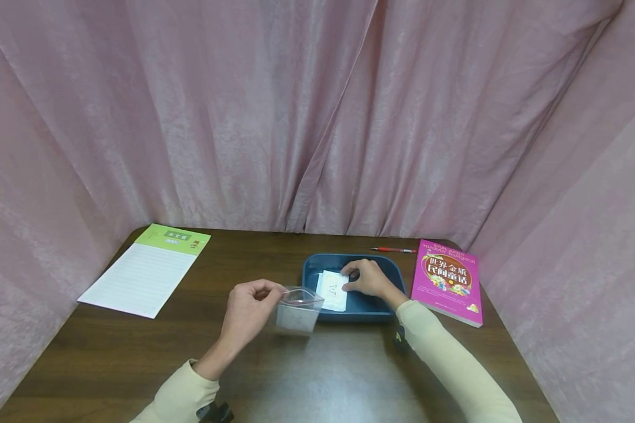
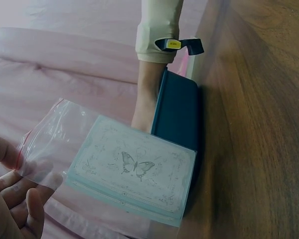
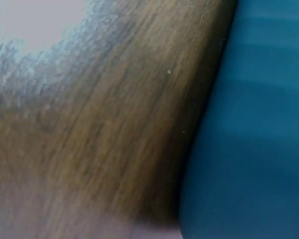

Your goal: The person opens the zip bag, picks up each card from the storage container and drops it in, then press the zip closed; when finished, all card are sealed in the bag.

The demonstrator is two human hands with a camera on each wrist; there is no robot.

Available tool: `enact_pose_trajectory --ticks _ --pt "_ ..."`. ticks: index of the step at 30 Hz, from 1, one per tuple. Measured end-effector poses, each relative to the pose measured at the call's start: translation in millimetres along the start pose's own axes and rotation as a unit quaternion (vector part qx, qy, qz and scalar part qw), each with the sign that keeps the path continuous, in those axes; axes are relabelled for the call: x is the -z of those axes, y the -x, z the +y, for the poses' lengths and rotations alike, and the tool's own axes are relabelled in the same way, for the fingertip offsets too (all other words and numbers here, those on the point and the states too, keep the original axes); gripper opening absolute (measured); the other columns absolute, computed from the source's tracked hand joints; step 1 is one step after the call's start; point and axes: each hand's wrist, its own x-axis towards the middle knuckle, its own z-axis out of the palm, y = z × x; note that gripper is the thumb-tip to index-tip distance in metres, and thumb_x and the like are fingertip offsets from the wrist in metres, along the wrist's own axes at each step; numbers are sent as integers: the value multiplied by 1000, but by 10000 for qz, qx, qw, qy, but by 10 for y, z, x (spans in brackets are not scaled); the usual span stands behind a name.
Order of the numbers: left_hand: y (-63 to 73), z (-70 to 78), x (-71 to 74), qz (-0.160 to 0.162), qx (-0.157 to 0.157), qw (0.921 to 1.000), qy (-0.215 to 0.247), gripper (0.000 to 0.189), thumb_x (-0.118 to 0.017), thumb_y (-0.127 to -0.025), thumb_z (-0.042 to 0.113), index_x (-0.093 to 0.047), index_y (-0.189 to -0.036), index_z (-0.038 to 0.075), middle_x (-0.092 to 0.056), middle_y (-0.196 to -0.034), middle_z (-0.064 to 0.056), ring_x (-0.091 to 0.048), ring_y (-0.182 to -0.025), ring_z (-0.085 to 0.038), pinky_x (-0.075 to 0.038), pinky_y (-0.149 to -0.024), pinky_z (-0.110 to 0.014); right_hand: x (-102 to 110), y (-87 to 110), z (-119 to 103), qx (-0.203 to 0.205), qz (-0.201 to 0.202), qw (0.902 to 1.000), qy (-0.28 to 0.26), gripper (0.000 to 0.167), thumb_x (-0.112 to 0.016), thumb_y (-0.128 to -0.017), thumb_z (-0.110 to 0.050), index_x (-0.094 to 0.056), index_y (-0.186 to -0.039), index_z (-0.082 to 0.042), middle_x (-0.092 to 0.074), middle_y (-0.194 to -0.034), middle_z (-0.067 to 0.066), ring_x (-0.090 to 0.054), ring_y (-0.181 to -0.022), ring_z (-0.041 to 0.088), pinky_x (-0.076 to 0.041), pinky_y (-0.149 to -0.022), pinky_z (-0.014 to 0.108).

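My left hand pinches the red-striped top edge of a clear zip bag, which hangs just left of a blue tray. Inside the bag sits a stack of pale cards, the front one printed with a butterfly. Over the blue tray, my right hand has its fingertips at the right edge of white cards lying in it. Whether those fingers grip a card or only touch it is too small to tell. The right wrist view shows only the tray's side and the tabletop.
A lined writing pad with a green top lies at the left of the brown table. On the right is a pink book, with a red pen beside it behind the tray. Pink curtains surround the table.
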Motion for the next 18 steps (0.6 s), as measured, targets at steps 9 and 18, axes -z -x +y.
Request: enact_pose_trajectory --ticks 9,18 --pt "-2 5 -9 -33 36 10000 -10 12 -70 -89 11 -81 -83 14 -77 -82 1 -68 -72 -13 -50 -62 -24 30 16 0 -12 207 9997 -162 27 -85 -82 -11 -77 -108 -10 -75 -105 2 -68 -98 20 -57 -88 39" --pt "1 -2 -13 -49 41 10000 29 12 -71 -90 12 -81 -83 14 -77 -83 1 -68 -73 -13 -49 -62 -24 189 85 -45 63 231 9935 -1110 29 -84 -82 -8 -76 -109 -7 -75 -98 4 -70 -89 17 -59 -78 34"
